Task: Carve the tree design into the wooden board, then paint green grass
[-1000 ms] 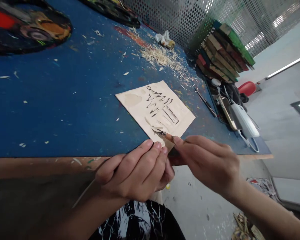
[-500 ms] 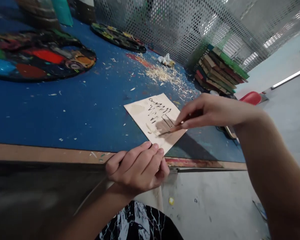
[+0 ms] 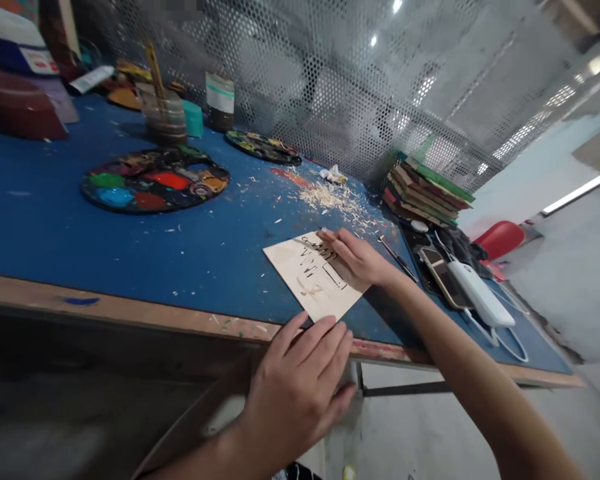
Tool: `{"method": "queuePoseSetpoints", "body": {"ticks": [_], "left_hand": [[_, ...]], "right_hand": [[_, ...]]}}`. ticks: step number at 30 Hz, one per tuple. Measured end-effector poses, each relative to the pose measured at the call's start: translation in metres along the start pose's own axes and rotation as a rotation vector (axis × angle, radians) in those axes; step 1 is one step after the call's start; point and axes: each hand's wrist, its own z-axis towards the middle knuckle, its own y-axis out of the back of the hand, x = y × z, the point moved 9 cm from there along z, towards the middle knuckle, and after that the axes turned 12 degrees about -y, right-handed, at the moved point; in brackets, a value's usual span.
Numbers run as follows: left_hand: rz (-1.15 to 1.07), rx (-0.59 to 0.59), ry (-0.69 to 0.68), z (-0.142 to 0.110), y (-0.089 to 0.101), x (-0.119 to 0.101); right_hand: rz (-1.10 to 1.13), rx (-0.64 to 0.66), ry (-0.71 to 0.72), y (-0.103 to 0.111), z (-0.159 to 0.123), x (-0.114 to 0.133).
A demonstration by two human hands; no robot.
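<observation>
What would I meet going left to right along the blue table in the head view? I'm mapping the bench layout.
Round paint palette → wooden board → right hand → stack of boards → phone → white power bank.

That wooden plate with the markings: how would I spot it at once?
Look at the blue table, near its front edge. A pale square board lies there between the left hand and right hand. It alone is bare wood with dark carved dashes.

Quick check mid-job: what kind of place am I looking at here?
Likely an art or woodcut workshop: a paint-smeared palette, a carved wooden board under the right hand, and wood shavings on the blue table.
</observation>
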Motion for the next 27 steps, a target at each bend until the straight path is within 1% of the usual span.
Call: {"method": "queuePoseSetpoints", "body": {"ticks": [1, 3, 5, 7, 9, 11, 12, 13, 15, 17, 19, 20, 22, 23, 25, 27], "left_hand": [[0.018, 0.037, 0.000, -0.003, 0.000, 0.000], [0.053, 0.066, 0.009, -0.010, 0.007, 0.005], [0.095, 0.059, 0.025, -0.016, 0.020, 0.018], [0.169, 0.082, 0.034, -0.021, 0.031, 0.038], [0.265, 0.146, 0.043, -0.023, 0.037, 0.058], [0.332, 0.149, 0.072, -0.022, 0.044, 0.071], [0.344, 0.134, 0.072, -0.019, 0.046, 0.070], [0.331, 0.112, 0.062, -0.015, 0.047, 0.065], [0.228, 0.069, -0.021, -0.005, 0.043, 0.040], [0.099, 0.048, -0.100, 0.004, 0.032, 0.010], [0.091, 0.117, -0.109, 0.010, 0.013, -0.008], [0.109, 0.161, -0.098, 0.012, 0.004, -0.011], [0.134, 0.228, -0.090, 0.013, -0.007, -0.006], [0.127, 0.241, -0.101, 0.013, -0.007, 0.000], [0.060, 0.231, -0.157, 0.013, 0.002, 0.016], [-0.059, 0.214, -0.214, 0.012, 0.020, 0.034]], "right_hand": [[-0.065, -0.009, -0.006, 0.001, -0.005, 0.003], [-0.192, -0.066, -0.036, 0.007, -0.021, 0.006], [-0.300, -0.138, -0.082, 0.013, -0.043, 0.008], [-0.374, -0.185, -0.118, 0.017, -0.070, 0.015], [-0.419, -0.193, -0.120, 0.019, -0.096, 0.027], [-0.416, -0.180, -0.136, 0.024, -0.117, 0.040], [-0.384, -0.167, -0.157, 0.028, -0.123, 0.043], [-0.342, -0.159, -0.185, 0.032, -0.126, 0.045], [-0.249, -0.164, -0.241, 0.039, -0.122, 0.045], [-0.168, -0.198, -0.272, 0.045, -0.105, 0.039], [-0.063, -0.207, -0.288, 0.042, -0.080, 0.029], [-0.005, -0.185, -0.294, 0.038, -0.066, 0.023], [0.069, -0.133, -0.293, 0.027, -0.039, 0.015], [0.080, -0.130, -0.285, 0.024, -0.028, 0.013], [0.075, -0.141, -0.250, 0.023, -0.011, 0.013], [0.081, -0.105, -0.196, 0.019, 0.000, 0.017]]}}
